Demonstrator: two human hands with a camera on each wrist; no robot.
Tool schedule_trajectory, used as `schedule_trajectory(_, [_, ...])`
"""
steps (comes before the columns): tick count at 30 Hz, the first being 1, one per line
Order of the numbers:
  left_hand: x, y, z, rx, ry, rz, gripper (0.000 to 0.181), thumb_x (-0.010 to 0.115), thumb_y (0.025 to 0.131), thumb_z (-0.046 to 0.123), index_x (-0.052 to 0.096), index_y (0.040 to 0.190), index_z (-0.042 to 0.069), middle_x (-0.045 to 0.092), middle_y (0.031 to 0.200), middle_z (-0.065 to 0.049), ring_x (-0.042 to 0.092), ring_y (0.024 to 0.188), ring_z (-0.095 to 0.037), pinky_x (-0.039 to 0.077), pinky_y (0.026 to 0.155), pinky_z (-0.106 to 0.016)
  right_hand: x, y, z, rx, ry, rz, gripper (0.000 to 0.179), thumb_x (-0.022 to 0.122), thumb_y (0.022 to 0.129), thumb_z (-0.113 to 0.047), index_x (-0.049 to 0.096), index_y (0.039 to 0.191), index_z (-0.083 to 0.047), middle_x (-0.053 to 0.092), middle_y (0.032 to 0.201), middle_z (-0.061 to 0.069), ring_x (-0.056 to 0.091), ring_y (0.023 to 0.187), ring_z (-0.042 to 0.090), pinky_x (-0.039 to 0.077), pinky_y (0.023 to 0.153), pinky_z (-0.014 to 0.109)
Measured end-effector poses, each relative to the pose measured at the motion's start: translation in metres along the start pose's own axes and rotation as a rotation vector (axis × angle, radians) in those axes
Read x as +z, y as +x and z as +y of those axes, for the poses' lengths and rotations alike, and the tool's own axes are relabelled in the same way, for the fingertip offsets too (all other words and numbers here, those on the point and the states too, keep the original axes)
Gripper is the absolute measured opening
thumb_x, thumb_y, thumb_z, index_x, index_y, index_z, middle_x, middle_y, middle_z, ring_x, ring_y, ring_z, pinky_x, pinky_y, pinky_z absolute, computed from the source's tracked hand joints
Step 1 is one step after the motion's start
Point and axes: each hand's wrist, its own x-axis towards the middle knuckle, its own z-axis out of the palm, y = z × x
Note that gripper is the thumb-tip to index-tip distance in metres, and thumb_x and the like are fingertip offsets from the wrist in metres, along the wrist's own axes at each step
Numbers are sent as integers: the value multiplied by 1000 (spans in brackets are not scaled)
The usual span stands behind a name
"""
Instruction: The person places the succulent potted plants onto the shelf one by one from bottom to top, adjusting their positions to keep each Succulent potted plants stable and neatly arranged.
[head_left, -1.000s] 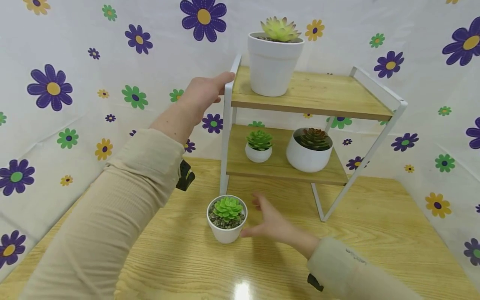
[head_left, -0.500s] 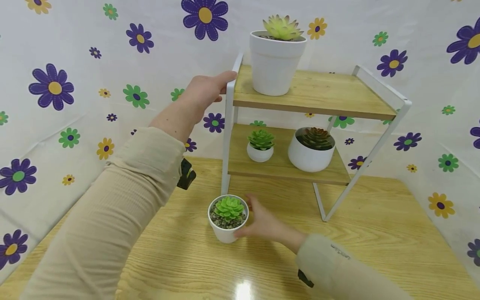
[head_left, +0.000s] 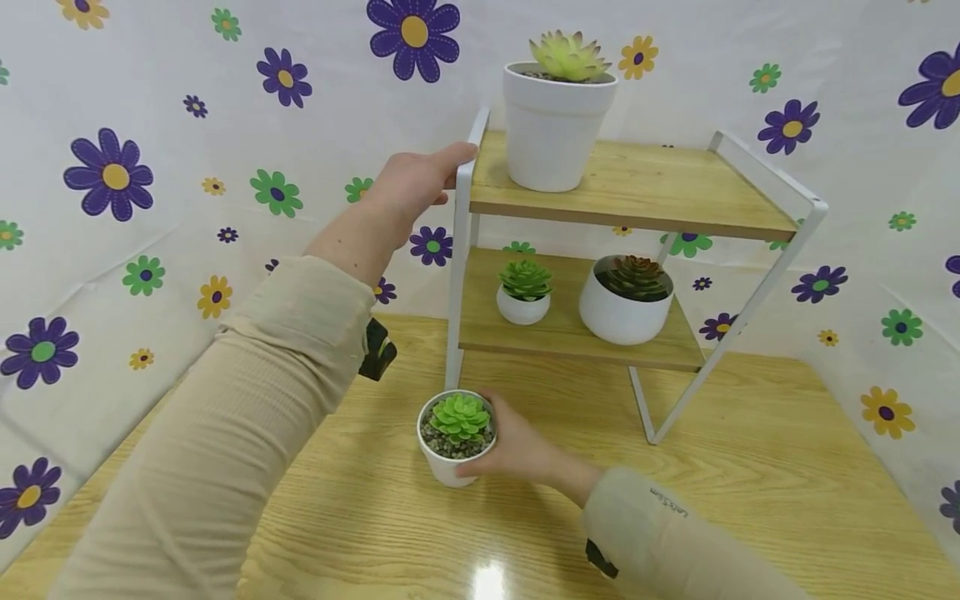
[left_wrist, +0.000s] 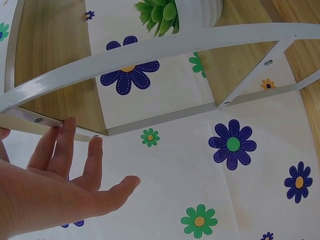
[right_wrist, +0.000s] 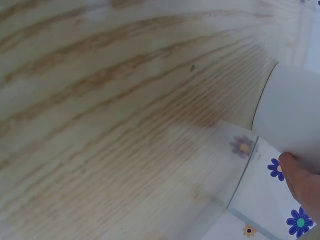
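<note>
My left hand point(head_left: 411, 187) holds the left top rail of a two-tier shelf rack point(head_left: 652, 179) with a white frame and wooden boards. In the left wrist view its fingers point(left_wrist: 64, 145) touch the shelf's side bar, and the outer ones hang loosely off it. On the table before the rack, my right hand point(head_left: 513, 442) grips a white potted succulent point(head_left: 442, 467) with bright green leaves and gravel. Its thumb lies across the pot's front; the other fingers are hidden behind. The pot's white wall point(right_wrist: 295, 110) shows at the right of the right wrist view.
A tall white pot point(head_left: 555, 133) with a pale green succulent stands on the top board's left. Below it are a small white pot point(head_left: 523, 310) with a green succulent and a wider bowl point(head_left: 626, 317) with a dark reddish one. The wooden table point(head_left: 360, 517) meets a flowered cloth point(head_left: 172, 67).
My right hand has moved left from beside the green potted succulent and closed around it. The left hand stays on the rail. The pot has not visibly moved on the table.
</note>
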Motion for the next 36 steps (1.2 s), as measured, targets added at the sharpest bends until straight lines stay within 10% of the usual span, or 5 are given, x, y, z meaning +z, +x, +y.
schedule_trajectory(36, [3, 0, -1, -13, -20, 12, 61, 42, 90, 60, 46, 139, 22, 43, 144, 8, 34, 135, -15, 18, 116, -46, -85, -86, -4, 16, 34, 75, 96, 84, 67, -18, 26, 139, 6, 40, 137, 26, 42, 125, 42, 46, 97, 47])
